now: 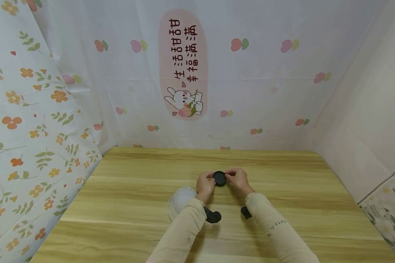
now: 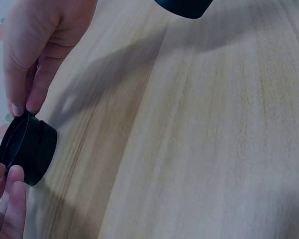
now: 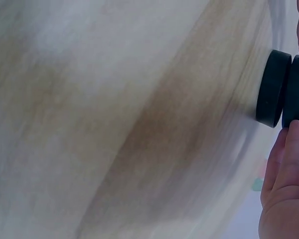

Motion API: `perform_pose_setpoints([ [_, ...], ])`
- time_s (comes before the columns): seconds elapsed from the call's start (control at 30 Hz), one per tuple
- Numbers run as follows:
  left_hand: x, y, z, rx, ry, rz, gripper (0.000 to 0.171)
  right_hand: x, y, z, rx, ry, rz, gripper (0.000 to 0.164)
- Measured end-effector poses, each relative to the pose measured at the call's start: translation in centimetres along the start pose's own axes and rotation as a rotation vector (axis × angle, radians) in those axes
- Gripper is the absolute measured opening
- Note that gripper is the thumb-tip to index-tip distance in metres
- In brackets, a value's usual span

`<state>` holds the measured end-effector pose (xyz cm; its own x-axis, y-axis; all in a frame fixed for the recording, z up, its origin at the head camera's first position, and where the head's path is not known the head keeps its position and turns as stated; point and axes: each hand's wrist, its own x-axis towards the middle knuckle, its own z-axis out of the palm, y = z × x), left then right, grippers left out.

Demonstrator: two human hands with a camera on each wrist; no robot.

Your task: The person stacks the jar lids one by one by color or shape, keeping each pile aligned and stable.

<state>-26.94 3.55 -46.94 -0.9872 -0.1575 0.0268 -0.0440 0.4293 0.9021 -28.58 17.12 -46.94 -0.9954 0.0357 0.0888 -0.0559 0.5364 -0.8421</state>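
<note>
Both hands meet over a black round piece (image 1: 219, 178), a shallow hollow dish with a raised rim. In the right wrist view it sits on a second black round piece (image 3: 273, 88), with a narrow gap showing between the two. My left hand (image 1: 205, 186) pinches the upper piece's rim from the left. From the right, my right hand (image 1: 238, 180) pinches the same rim between thumb and fingers. In the left wrist view the left fingers (image 2: 15, 204) are at the lower edge and the right hand (image 2: 47, 47) comes from above.
A clear round container with a whitish top (image 1: 184, 197) lies beside the left forearm, partly hidden by the sleeve. Black wrist cameras (image 1: 212, 216) hang under both wrists. The wooden table (image 1: 135, 190) ends at a printed cloth backdrop (image 1: 266, 91).
</note>
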Motion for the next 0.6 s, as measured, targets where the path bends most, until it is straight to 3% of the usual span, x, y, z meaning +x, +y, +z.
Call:
perform_pose_setpoints([
  [0.6, 0.43, -0.95, 0.48, -0.019, -0.019, 0.047, 0.026, 0.25, 0.47, 0.07, -0.011, -0.014, -0.004, 0.012],
])
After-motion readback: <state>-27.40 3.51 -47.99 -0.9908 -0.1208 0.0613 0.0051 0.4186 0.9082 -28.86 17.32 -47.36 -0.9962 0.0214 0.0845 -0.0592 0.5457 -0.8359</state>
